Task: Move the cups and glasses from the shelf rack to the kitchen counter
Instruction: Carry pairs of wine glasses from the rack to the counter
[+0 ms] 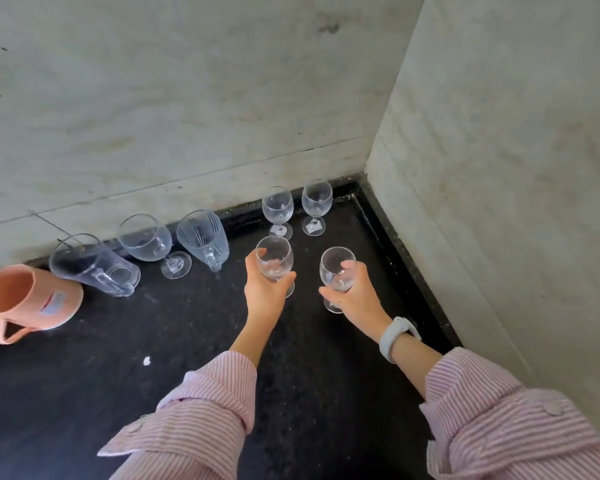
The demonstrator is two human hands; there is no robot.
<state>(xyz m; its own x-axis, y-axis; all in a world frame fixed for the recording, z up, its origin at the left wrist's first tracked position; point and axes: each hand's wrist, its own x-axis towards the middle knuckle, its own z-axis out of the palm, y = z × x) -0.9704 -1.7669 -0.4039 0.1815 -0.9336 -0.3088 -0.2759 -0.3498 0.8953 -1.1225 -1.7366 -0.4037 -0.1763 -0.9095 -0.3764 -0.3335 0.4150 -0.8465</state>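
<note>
Glasses [274,259] and [336,270] hang just over the counter [187,341], left hand [265,289] and right hand [352,299] each wrapped round a bowl. Set down carelessly, either could clip the near stemware [277,206] or tip on its narrow foot.

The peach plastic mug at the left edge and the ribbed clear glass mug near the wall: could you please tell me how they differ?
The peach plastic mug is opaque and smooth-walled; the ribbed clear glass mug is see-through with vertical grooves. The peach mug looks wider and bears a pale label, while no label shows on the glass mug. The peach mug's handle faces the camera; the glass mug's is hard to make out. Both stand upright and empty on the dark stone counter, untouched by either hand.
</note>
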